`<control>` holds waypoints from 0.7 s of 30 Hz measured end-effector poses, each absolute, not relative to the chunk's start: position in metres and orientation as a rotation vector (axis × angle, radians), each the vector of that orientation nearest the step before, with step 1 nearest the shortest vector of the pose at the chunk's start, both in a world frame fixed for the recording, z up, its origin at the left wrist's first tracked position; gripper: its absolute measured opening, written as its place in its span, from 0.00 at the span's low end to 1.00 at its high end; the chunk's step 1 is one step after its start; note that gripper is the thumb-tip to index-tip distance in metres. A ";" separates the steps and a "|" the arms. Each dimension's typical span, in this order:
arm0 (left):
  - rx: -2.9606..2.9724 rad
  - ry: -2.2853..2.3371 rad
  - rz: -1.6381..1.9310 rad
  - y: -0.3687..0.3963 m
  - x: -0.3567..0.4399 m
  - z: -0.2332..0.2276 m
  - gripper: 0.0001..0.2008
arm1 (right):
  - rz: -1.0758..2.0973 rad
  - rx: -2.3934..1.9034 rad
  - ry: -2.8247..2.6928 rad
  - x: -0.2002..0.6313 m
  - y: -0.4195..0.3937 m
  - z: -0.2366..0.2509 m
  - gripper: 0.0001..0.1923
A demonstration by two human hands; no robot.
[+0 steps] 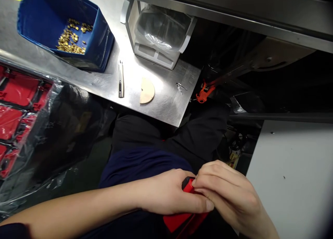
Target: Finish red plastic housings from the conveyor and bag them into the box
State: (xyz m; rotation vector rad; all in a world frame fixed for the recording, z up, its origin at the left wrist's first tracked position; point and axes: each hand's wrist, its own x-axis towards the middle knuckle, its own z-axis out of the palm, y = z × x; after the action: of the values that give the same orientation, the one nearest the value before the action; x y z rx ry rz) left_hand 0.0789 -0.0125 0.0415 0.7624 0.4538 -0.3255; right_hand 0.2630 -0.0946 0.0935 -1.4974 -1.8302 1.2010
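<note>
- The left hand [166, 194] is closed around a red plastic part [182, 221], with the thumb laid across its top; the part lies low over the person's lap, close to the body.
- The right hand [229, 194] meets it from the other side; its fingers are curled and the fingertips [199, 183] pinch the upper corner of the same red part, where a small black piece is seen.
- The red part looks like stiff moulded plastic, and I judge it light and smooth, maybe a little slippery. A hold on its flat sides with the whole hand seems best, while the small corner is left for the fingertips only.
- Ahead of the hands, well apart, stands the metal counter [166, 103]. On it, ahead and to the left, lie a utility knife [120, 80] and, just beside it, a half-round beige piece [147, 91].
- Further ahead and left is a blue bin [101, 44] with small brass parts [70, 39] in it.
- Straight ahead of the hands, at the far side of the counter, a white holder [156, 55] keeps a clear bag.
- To the far left of the hands more red parts [15, 93] lie under clear plastic film.
</note>
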 end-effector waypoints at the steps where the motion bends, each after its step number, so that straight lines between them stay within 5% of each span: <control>1: 0.766 0.454 -0.325 -0.012 0.079 0.041 0.17 | 1.214 -1.504 -1.832 0.263 -0.094 0.094 0.14; 21: 0.732 0.420 -0.317 -0.014 0.078 0.037 0.22 | 1.256 -1.577 -1.739 0.258 -0.096 0.090 0.11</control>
State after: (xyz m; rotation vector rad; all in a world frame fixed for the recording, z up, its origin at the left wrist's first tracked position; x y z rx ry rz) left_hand 0.0779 -0.0139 0.0373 0.7315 0.4200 -0.3171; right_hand 0.2584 -0.0962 0.0900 -1.5770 -1.7386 1.2560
